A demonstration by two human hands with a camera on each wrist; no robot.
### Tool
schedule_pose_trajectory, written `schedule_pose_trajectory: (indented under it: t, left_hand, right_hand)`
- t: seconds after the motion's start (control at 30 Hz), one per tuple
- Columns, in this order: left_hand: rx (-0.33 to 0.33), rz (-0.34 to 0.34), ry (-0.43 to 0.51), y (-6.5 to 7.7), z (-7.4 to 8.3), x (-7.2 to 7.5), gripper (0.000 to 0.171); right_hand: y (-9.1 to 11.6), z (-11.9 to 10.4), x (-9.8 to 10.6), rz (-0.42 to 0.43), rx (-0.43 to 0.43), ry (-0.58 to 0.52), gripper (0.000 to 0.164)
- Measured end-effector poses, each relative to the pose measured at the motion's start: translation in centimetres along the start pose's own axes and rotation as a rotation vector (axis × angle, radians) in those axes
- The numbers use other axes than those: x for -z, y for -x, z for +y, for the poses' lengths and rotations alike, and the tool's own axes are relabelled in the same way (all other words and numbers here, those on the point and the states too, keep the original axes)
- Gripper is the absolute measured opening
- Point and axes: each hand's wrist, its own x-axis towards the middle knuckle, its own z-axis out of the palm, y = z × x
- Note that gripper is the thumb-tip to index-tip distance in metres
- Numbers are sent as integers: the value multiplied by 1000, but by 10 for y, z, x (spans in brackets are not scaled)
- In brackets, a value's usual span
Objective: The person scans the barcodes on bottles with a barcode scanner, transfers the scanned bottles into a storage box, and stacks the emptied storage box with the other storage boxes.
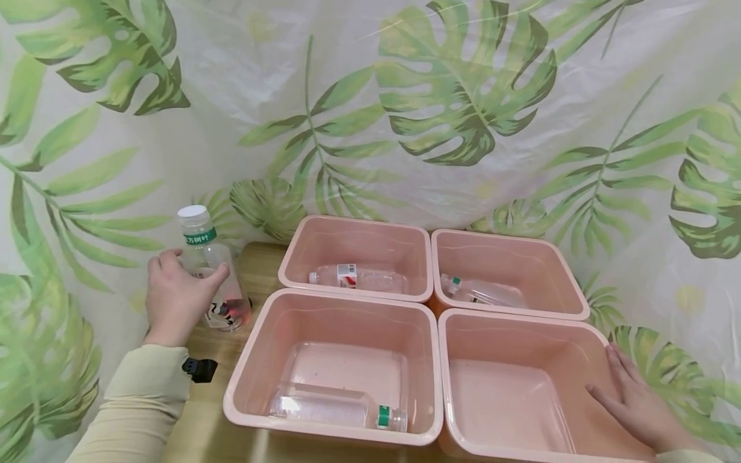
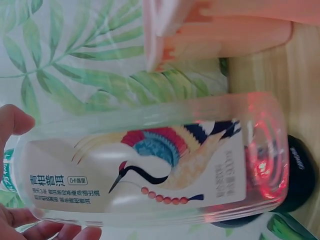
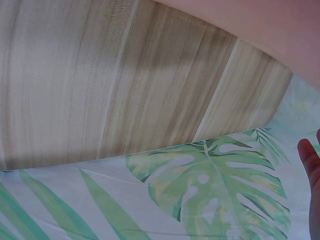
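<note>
At the left, my left hand (image 1: 176,292) grips a clear plastic bottle (image 1: 228,286) around its upper part. The bottle stands tilted slightly, with a white cap and a green neck band. A crane picture on its label (image 2: 150,170) shows in the left wrist view, and its base glows red. My right hand (image 1: 637,395) rests at the right rim of the front right pink bin (image 1: 503,411), its fingers fairly straight and holding nothing. In the right wrist view, only part of the right hand (image 3: 311,172) shows.
A clear bottle lies in each of the front left bin (image 1: 332,301), back left bin (image 1: 359,226) and back right bin (image 1: 503,241). The bins stand together on a wood-grain table (image 1: 214,424). Behind hangs a leaf-patterned sheet (image 1: 347,77). A black object (image 2: 300,175) is beside the held bottle's base.
</note>
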Motion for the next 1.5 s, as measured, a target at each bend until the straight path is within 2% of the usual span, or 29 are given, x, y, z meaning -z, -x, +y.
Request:
schedule_pose_trajectory:
  t: [0.2,0.3,0.4,0.5,0.6,0.77,0.97,1.07,1.27,1.4,1.5]
  left_hand:
    - [-59,126,110,-5,23,0,81]
    - [-64,191,201,-6,37,-2,77]
    - [-13,227,312,-5,52,-6,75]
    - [67,229,440,-5,63,-12,73]
    - [138,190,565,-2,74,-21,71]
    - [219,106,747,0,90,-40,69]
    - [367,-15,1099,7,109,-67,52]
    - [435,-68,1228,12,120,-80,44]
    - [520,-149,1401,21,140,-104,46]
    - [528,-221,1481,29,153,-118,42]
    - [515,-263,1484,35,161,-127,32]
  right_hand:
    - [-4,-2,5,-30,-9,17,91]
    - [-4,-2,5,-38,-13,14,92]
    - [-2,-2,3,-20,-7,5,91]
    - [-2,-1,1,-5,-2,7,91]
    - [-3,-2,1,0,3,14,90]
    - [-3,-3,1,11,8,14,90]
    - [-2,-6,1,31,14,11,90]
    - [-1,-5,1,38,16,14,89]
    - [0,-3,-1,43,13,18,89]
    - [0,-2,-1,17,3,21,89]
    - [-1,-2,-1,10,2,13,89]
